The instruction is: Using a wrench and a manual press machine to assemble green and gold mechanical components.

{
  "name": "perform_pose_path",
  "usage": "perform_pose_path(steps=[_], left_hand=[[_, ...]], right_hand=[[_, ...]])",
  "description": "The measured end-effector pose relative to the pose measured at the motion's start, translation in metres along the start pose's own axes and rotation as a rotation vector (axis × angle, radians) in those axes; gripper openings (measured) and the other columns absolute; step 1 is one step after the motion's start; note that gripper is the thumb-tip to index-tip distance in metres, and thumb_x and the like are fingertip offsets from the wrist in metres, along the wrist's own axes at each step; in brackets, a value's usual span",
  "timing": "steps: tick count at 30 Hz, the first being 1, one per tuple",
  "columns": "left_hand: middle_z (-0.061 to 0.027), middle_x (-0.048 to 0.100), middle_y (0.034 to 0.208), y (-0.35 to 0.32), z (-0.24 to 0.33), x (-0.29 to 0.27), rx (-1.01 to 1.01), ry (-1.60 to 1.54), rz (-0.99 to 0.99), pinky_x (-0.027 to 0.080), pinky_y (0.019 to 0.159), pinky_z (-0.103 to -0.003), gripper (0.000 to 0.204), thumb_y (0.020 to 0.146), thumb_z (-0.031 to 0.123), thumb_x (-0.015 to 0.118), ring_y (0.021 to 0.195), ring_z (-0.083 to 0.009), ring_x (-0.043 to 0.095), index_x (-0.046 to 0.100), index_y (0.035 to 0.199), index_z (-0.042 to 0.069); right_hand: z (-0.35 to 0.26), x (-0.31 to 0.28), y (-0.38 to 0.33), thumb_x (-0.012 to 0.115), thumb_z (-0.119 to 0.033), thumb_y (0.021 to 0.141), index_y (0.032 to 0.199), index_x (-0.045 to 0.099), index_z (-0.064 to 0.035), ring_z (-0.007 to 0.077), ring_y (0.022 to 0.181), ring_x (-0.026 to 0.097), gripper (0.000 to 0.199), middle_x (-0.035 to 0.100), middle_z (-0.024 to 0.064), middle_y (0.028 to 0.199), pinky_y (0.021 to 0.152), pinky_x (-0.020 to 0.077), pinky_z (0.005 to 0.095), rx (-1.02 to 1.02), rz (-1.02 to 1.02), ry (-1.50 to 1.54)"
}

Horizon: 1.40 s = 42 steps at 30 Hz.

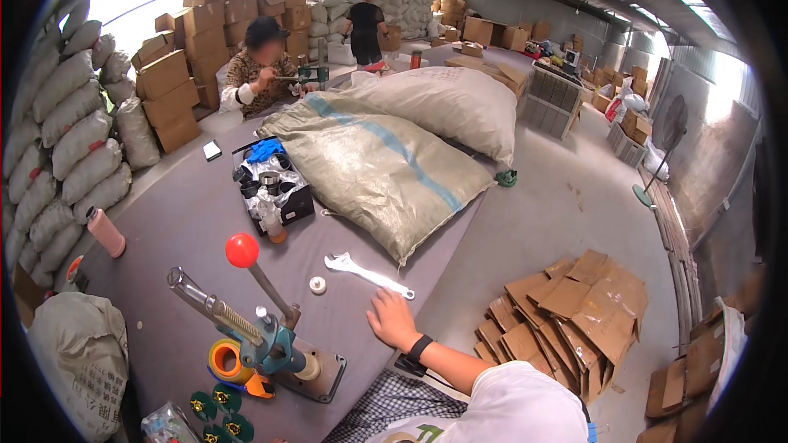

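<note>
My right hand (392, 318), with a dark band on its wrist, rests on the grey tabletop, palm down with its fingers spread. Its fingertips lie right by the handle of a silver adjustable wrench (371, 276); I cannot tell whether they touch it. Left of the wrench sits a small white round part (318, 285). A teal hand-lever press (283, 351) stands close to the near edge, its lever topped by a red ball knob (242, 251). My left hand is out of view.
Large woven sacks (386, 156) cover the table's far part. Beside them is a black box (297, 204) of metal parts. A tape dispenser (231, 361), green discs (238, 427) and a pink bottle (106, 232) stand leftward. Flattened cartons (566, 312) lie on the floor. Two people work beyond.
</note>
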<state>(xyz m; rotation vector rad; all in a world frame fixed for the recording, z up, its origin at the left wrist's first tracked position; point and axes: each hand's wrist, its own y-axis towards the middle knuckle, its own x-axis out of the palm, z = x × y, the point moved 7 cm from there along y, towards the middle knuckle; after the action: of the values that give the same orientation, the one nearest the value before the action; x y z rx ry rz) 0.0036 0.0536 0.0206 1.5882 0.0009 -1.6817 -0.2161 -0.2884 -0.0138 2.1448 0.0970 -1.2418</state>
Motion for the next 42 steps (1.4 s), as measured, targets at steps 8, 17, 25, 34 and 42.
perform_pose_path(steps=[8,17,25,34,42], left_hand=[[-0.0183,0.063,0.083,0.012,0.01,-0.013,-0.01,-0.067,0.022,0.049,0.074,-0.043,0.014,0.081,0.013,0.06,0.08,-0.0343,0.06,0.064,0.081,0.0],[-0.0162,0.063,0.083,0.008,0.001,0.004,-0.015,-0.103,-0.029,0.049,0.071,-0.044,0.013,0.079,0.015,0.063,0.077,-0.0344,0.06,0.065,0.081,0.002],[-0.0139,0.063,0.08,0.009,-0.001,0.003,0.082,-0.072,-0.07,0.049,0.065,-0.043,0.011,0.076,0.015,0.065,0.074,-0.0337,0.06,0.063,0.08,0.004],[-0.0135,0.063,0.08,0.006,-0.004,0.002,0.08,-0.05,0.008,0.05,0.065,-0.043,0.009,0.076,0.014,0.065,0.073,-0.0328,0.06,0.062,0.076,0.006],[-0.0138,0.063,0.081,0.005,-0.005,0.004,0.091,-0.065,0.041,0.05,0.066,-0.043,0.011,0.077,0.016,0.065,0.074,-0.0332,0.06,0.062,0.076,0.006]], right_hand=[[0.003,0.003,0.005,0.06,-0.018,0.079,0.104,0.058,0.0007,0.0351,0.117,0.045,0.032,0.052,0.0192,0.12,0.099,0.0341,0.0437,-0.021,-0.019,0.082],[0.0,-0.001,0.011,0.059,-0.015,0.077,0.102,0.06,-0.0023,0.0314,0.116,0.047,0.027,0.055,0.0148,0.117,0.098,0.0359,0.0424,-0.056,-0.033,0.098],[-0.001,-0.004,0.005,0.06,-0.014,0.077,0.1,0.061,-0.002,0.0301,0.114,0.049,0.026,0.057,0.0142,0.115,0.097,0.0365,0.041,-0.071,-0.008,0.089],[-0.004,-0.002,0.005,0.059,-0.014,0.078,0.099,0.062,-0.0024,0.0279,0.115,0.049,0.024,0.057,0.013,0.114,0.097,0.0365,0.0402,-0.063,-0.051,0.105],[-0.001,0.0,0.004,0.059,-0.015,0.079,0.101,0.061,-0.0026,0.0282,0.116,0.048,0.025,0.057,0.0129,0.117,0.098,0.0354,0.0404,-0.068,-0.035,0.088]])
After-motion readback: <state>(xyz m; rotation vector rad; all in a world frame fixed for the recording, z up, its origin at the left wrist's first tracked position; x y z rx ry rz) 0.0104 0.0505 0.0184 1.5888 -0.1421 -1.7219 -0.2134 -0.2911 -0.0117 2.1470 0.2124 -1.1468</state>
